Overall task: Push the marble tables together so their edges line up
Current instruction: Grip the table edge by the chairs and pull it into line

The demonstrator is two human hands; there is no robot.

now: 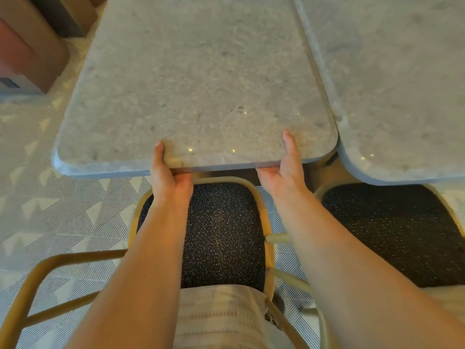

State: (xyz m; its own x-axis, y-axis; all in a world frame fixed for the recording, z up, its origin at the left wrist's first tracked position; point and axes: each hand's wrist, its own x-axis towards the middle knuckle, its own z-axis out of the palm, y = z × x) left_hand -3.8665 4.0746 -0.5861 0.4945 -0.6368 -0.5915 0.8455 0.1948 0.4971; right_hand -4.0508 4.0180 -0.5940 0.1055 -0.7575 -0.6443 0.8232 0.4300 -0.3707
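Two grey marble tables stand side by side. The left marble table (196, 79) fills the middle of the view; the right marble table (397, 91) lies against its right side, with only a thin seam between them. The right table's near edge sits a little closer to me than the left one's. My left hand (167, 177) grips the left table's near edge, thumb on top and fingers hidden underneath. My right hand (284, 170) holds the same edge near its right corner in the same way.
A chair with a black speckled seat (221, 235) and a tan metal frame (45, 270) stands under my arms. A second dark seat (392, 230) is at the right. Brown upholstered furniture (27, 46) stands at the far left on patterned flooring.
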